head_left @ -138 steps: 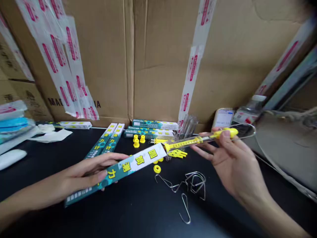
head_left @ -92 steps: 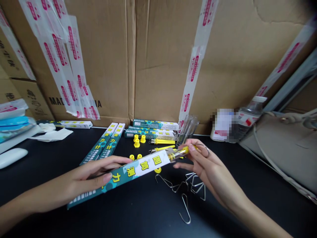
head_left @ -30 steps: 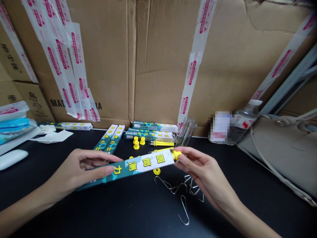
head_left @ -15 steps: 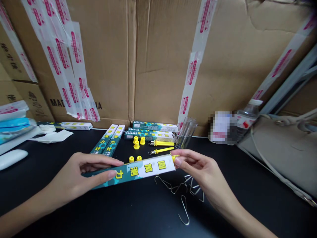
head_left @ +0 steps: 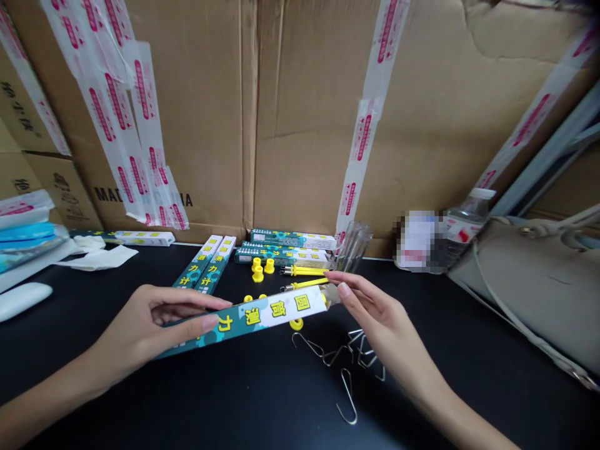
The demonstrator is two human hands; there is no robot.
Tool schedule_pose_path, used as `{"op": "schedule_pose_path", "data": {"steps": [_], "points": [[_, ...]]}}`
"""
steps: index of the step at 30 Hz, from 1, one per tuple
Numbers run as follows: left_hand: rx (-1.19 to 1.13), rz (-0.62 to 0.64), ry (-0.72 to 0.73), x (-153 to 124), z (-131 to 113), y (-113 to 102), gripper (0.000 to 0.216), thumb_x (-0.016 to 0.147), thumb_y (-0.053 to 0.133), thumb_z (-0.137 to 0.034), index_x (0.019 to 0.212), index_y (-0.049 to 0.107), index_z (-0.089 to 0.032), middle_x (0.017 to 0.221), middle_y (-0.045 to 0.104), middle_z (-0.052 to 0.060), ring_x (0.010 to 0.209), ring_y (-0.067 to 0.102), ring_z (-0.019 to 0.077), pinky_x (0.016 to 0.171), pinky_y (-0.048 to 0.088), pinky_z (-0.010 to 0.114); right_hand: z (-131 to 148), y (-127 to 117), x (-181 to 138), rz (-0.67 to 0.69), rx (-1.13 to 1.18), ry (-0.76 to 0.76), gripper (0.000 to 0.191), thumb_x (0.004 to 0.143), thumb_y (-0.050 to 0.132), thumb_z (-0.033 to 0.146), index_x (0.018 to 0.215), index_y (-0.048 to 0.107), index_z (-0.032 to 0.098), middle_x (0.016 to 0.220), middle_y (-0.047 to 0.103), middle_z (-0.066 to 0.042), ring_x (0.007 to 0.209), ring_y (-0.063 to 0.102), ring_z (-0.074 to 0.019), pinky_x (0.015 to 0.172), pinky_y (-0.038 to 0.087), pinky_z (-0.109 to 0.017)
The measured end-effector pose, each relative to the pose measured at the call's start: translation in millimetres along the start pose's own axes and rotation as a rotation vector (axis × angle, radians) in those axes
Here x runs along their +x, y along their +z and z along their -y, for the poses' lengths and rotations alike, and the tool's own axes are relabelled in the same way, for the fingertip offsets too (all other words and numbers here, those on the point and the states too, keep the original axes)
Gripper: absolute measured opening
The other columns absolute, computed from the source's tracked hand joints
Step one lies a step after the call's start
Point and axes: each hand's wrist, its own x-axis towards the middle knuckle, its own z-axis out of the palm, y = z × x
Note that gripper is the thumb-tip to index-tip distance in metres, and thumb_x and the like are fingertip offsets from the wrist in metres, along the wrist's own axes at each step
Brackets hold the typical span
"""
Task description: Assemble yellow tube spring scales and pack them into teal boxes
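Head view: left hand (head_left: 134,325) holds a slim card box (head_left: 267,317), yellow plastic (head_left: 323,298) inside; I can't tell if the right hand (head_left: 382,319) grips.

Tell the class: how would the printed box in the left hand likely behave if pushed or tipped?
The printed box is probably stiff: it looks straight though the left hand holds it toward one end. Its flat sides suggest it would slide rather than roll. Tipped toward its open end, it might let the yellow part showing there slip out.
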Motion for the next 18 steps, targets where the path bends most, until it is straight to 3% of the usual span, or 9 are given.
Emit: {"op": "schedule_pose_path", "data": {"steps": [4, 8, 12, 18], "points": [[0.016, -0.029, 0.008, 1.2, 0.5, -0.3, 0.016, 0.072, 0.078, -0.042, 0.086, 0.083, -0.036, 0.091, 0.082, -0.004, 0.076, 0.075, 0.0160, 0.064, 0.055, 0.014, -0.9, 1.5, -0.9, 0.108, 0.058, 0.063, 0.037, 0.092, 0.061, 0.052, 0.120, 0.067, 0.029, 0.117, 0.072, -0.005, 0.097, 0.071, -0.0197, 0.096, 0.053, -0.038], [0.016, -0.024, 0.005, 1.8, 0.3, 0.4, 0.016, 0.073, 0.078, -0.043, 0.086, 0.082, -0.036, 0.084, 0.082, -0.005, 0.073, 0.074, 0.0146, 0.062, 0.053, 0.012, -1.5, 5.7, -3.4, 0.148, 0.169, 0.038, 0.031, 0.087, 0.072, 0.040, 0.116, 0.067, 0.029, 0.115, 0.072, -0.002, 0.099, 0.072, -0.0166, 0.094, 0.056, -0.030], [-0.007, -0.031, -0.012, 1.1, -0.1, 2.3, 0.015, 0.071, 0.078, -0.042, 0.084, 0.083, -0.035, 0.079, 0.081, -0.005, 0.070, 0.074, 0.0150, 0.062, 0.054, 0.014, -4.2, 7.0, -6.0, 0.098, 0.133, -0.066, 0.030, 0.085, 0.074, 0.029, 0.114, 0.066, 0.030, 0.106, 0.074, 0.001, 0.097, 0.071, -0.0131, 0.089, 0.058, -0.021], [0.000, -0.025, -0.004, -0.6, 0.7, 3.0, 0.016, 0.073, 0.077, -0.044, 0.085, 0.082, -0.036, 0.085, 0.081, -0.005, 0.073, 0.074, 0.0148, 0.065, 0.055, 0.013, -8.0, 4.6, -11.1, 0.010, -0.070, -0.147, 0.036, 0.087, 0.070, 0.028, 0.123, 0.067, 0.028, 0.102, 0.077, -0.002, 0.097, 0.074, -0.0184, 0.091, 0.061, -0.030]]}}
